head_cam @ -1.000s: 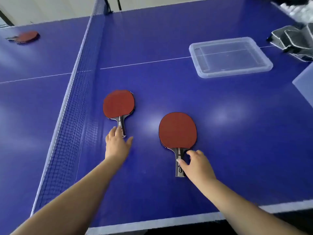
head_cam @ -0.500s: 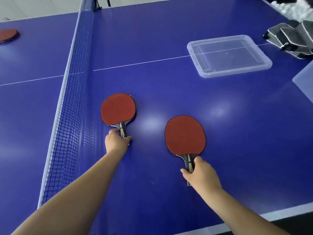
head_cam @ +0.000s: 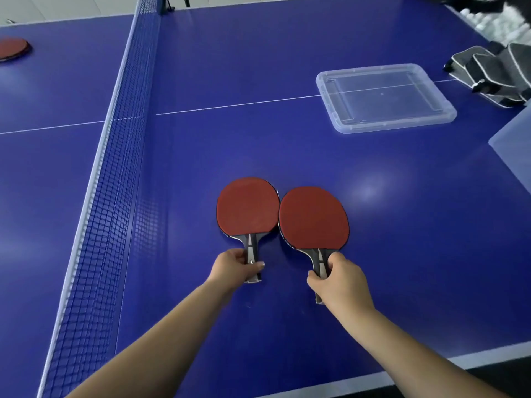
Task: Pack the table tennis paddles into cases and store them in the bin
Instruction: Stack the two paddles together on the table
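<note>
Paddles (head_cam: 313, 218) side by side, handles within curled fingers (head_cam: 334, 258).

A big blue table tennis table (head_cam: 287, 145) fills almost all the view, with white lines and a dark net (head_cam: 115, 173) across it. Behind it is a pale tiled floor (head_cam: 71, 7). Soft light reflects on the tabletop.

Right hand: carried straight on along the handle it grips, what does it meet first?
The right hand would run into its own paddle's red blade. Beyond that the blue table looks free; the clear bin seems to lie off to the right.
</note>
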